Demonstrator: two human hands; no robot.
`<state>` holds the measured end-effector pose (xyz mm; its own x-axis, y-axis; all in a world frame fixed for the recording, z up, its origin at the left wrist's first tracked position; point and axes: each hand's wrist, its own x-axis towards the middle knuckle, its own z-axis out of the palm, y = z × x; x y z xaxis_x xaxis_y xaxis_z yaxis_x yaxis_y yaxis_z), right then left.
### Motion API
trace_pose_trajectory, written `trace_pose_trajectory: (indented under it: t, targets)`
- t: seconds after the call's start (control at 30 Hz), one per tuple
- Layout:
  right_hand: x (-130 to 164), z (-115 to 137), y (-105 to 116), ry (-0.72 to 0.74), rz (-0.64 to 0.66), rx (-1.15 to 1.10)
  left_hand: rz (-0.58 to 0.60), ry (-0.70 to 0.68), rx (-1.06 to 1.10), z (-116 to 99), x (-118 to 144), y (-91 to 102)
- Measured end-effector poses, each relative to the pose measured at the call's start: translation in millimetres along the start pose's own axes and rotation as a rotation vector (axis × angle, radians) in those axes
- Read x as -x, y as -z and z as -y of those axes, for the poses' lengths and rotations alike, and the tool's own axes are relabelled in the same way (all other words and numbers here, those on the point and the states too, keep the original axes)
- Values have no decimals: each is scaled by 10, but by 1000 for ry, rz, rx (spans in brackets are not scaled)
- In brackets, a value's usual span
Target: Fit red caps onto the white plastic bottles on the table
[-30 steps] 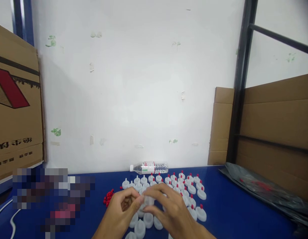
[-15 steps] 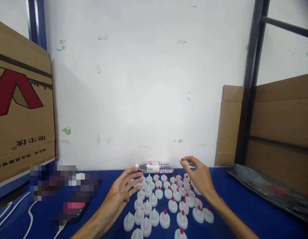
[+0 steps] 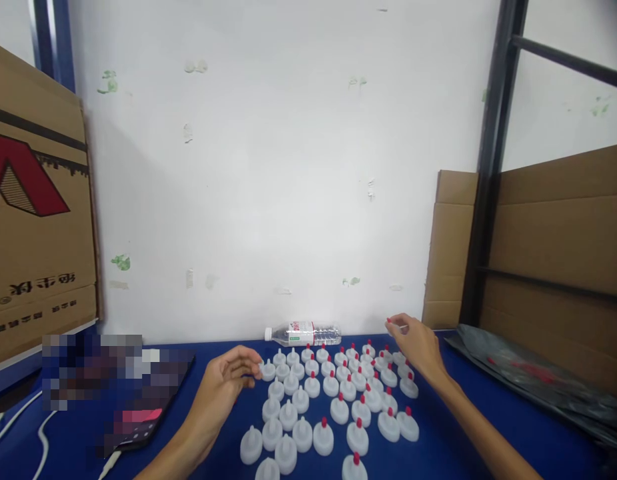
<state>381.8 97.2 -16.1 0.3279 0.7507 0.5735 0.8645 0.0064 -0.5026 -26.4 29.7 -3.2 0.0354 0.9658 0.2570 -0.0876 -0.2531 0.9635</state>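
blue table (image 3: 463, 427): two hands, about forty caps (image 3: 333, 400), one bottle (image 3: 302, 333).

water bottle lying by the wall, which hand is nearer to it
Left, narrowly. The water bottle lies up and to the right of the left hand, past the white caps. The right hand hovers further off, to the bottle's right.

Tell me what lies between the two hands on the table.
Head view: rows of white caps, many red-tipped, fill the blue table between left hand and right hand.
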Motion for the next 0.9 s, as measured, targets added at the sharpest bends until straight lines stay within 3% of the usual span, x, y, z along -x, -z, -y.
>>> trace_pose_trajectory:
  t: [0.2, 0.33, 0.5, 0.57, 0.77, 0.9]
  targets:
    - [-54, -296, -11, -135, 146, 171, -47, -186, -257, 40, -102, 124]
    - [-69, -414, 22, -216, 215, 245, -44, -226, -391, 62, -112, 196]
    - [-63, -480, 1, -277, 285, 288, 8, -446, -1063, 179, -100, 260]
    - [-54, -484, -16, -281, 300, 293, 34, -461, -1247, 240, -116, 265]
    - [-24, -349, 32, -220, 230, 288, 105, -356, -1439, 324, -179, 257]
    - [12, 32, 152, -40, 88, 234, 150, -328, -1446, 314, -192, 270]
